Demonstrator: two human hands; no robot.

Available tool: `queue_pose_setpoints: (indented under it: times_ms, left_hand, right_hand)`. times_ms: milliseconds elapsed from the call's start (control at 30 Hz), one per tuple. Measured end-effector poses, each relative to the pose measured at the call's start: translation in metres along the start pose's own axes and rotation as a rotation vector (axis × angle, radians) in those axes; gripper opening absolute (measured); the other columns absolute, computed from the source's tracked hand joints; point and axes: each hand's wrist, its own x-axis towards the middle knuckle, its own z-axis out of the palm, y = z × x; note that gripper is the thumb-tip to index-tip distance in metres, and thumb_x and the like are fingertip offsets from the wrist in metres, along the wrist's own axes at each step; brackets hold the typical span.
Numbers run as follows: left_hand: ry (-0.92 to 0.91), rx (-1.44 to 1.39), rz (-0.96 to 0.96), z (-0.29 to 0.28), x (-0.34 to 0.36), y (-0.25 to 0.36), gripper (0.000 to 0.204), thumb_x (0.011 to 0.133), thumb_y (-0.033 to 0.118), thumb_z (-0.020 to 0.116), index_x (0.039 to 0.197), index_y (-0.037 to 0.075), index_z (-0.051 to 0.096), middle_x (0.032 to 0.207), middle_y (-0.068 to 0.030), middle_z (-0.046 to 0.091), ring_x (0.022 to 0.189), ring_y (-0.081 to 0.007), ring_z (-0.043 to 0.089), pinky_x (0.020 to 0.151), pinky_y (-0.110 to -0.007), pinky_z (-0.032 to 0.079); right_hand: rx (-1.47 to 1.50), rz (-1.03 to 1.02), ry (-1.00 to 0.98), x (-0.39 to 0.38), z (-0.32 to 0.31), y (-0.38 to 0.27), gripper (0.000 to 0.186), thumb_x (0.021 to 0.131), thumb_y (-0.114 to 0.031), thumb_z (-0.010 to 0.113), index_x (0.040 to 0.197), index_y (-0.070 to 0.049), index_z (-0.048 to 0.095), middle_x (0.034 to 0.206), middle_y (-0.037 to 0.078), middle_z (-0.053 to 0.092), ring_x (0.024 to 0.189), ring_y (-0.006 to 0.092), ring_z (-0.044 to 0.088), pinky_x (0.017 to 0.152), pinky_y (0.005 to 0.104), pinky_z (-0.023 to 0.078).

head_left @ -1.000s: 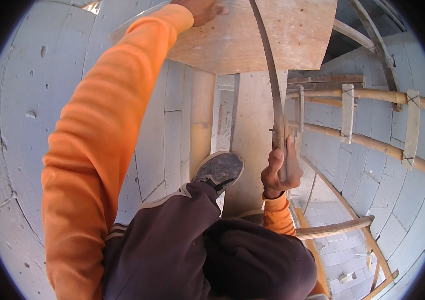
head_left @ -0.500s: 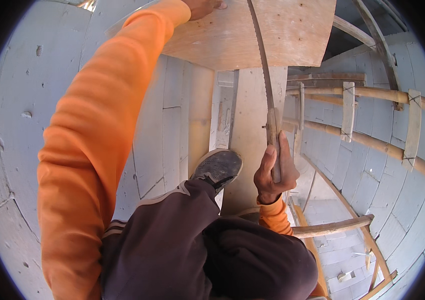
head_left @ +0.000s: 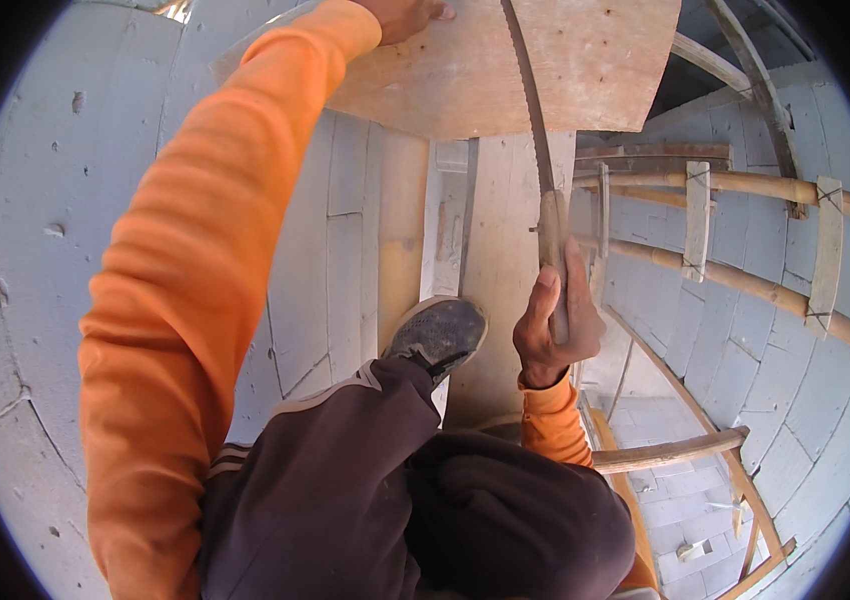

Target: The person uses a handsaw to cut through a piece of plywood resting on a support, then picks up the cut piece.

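Note:
My right hand (head_left: 557, 315) is wrapped round the wooden handle of a handsaw (head_left: 532, 110). Its long toothed blade points away from me and lies across a plywood sheet (head_left: 425, 90); the blade's far end runs out at the top edge. On the far left of the sheet rests my left hand (head_left: 407, 15), its arm stretched out in an orange sleeve. Some fingers of that hand show lying along the plywood, while the rest are cut off by the picture's edge. Beneath the sheet a pale wooden plank (head_left: 510, 200) runs toward me.
My shoe (head_left: 437, 335) is on the plank. A bamboo pole (head_left: 402, 220) stands left of it, by a grey block wall (head_left: 185, 180). To the right, a bamboo ladder (head_left: 745, 290) with wooden rungs extends sideways. Below right, a wooden frame (head_left: 675, 450) stands over a lower level.
My right hand and the saw have shifted slightly along the blade's line, with the handle's front end now farther from me. My left hand has hardly moved on the plywood.

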Motion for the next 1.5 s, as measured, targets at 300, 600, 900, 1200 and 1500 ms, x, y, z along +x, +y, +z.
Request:
queue_pose_setpoints:
  times_ms: [300,600,900,1200,1500]
  left_hand:
    - [-0.041,-0.002,-0.079,-0.003,0.001,0.012,0.069,0.086,0.004,0.071,0.146,0.009,0.037,0.137,-0.0319,0.055,0.128,-0.0516,0.052,0.107,-0.053,0.044]
    - [0.089,0.038,0.060,0.011,0.002,-0.005,0.071,0.084,0.002,0.069,0.147,0.009,0.037,0.137,-0.0326,0.055,0.126,-0.0531,0.051,0.106,-0.053,0.044]
    - [0.052,0.008,0.062,0.003,-0.002,0.000,0.068,0.083,-0.001,0.070,0.143,0.009,0.040,0.128,-0.0312,0.060,0.122,-0.0523,0.055,0.102,-0.054,0.046]
    - [0.049,0.044,0.018,0.001,-0.004,0.003,0.069,0.083,0.000,0.071,0.144,0.009,0.040,0.131,-0.0300,0.060,0.122,-0.0505,0.056,0.103,-0.053,0.046]
    - [0.080,0.031,0.047,0.005,-0.002,0.000,0.072,0.082,-0.001,0.072,0.144,0.011,0.040,0.133,-0.0293,0.059,0.124,-0.0506,0.054,0.104,-0.053,0.046]
  right_hand:
    - [-0.028,-0.007,-0.022,0.001,-0.004,-0.001,0.034,0.091,-0.001,0.071,0.123,0.011,0.069,0.103,0.024,0.077,0.062,0.0179,0.072,0.058,0.0260,0.054]
    - [0.022,0.072,-0.021,-0.011,-0.007,0.004,0.036,0.091,0.000,0.071,0.126,0.009,0.068,0.103,0.024,0.077,0.064,0.0168,0.073,0.060,0.0253,0.054]
    - [0.015,0.084,-0.067,0.008,-0.002,-0.008,0.036,0.092,0.000,0.071,0.127,0.010,0.067,0.105,0.022,0.077,0.066,0.0143,0.073,0.060,0.0245,0.054]
    - [0.033,0.099,-0.053,0.027,0.016,-0.015,0.037,0.092,0.000,0.071,0.128,0.010,0.067,0.108,0.023,0.077,0.068,0.0149,0.073,0.061,0.0245,0.054]
    - [0.053,0.030,-0.041,0.042,0.024,-0.012,0.037,0.092,0.000,0.071,0.128,0.009,0.066,0.109,0.024,0.076,0.074,0.0165,0.076,0.063,0.0246,0.056]
